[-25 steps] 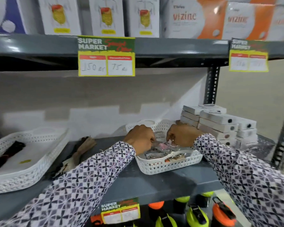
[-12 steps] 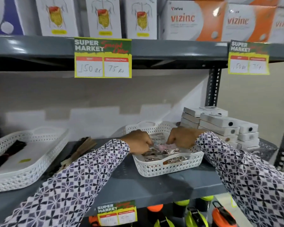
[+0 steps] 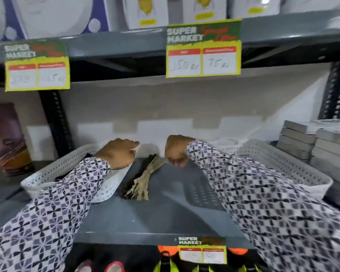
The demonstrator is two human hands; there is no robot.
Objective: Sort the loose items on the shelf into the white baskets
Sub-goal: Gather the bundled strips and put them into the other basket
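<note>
Grey shelf (image 3: 165,216), both curled hands moved from right basket (image 3: 294,163) to bundle (image 3: 143,179), grip unclear.

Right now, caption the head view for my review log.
Both hands, left and right, reach over a loose bundle lying between two white baskets.

The price tag (image 3: 203,49) on the upper shelf edge reads "SUPER MARKET", with handwritten "150" and "75" in its two white boxes; the tag to its left (image 3: 36,65) shows the same heading, its figures too blurred to read; a third tag (image 3: 202,250) on the lower shelf edge also says "SUPER MARKET".
</note>
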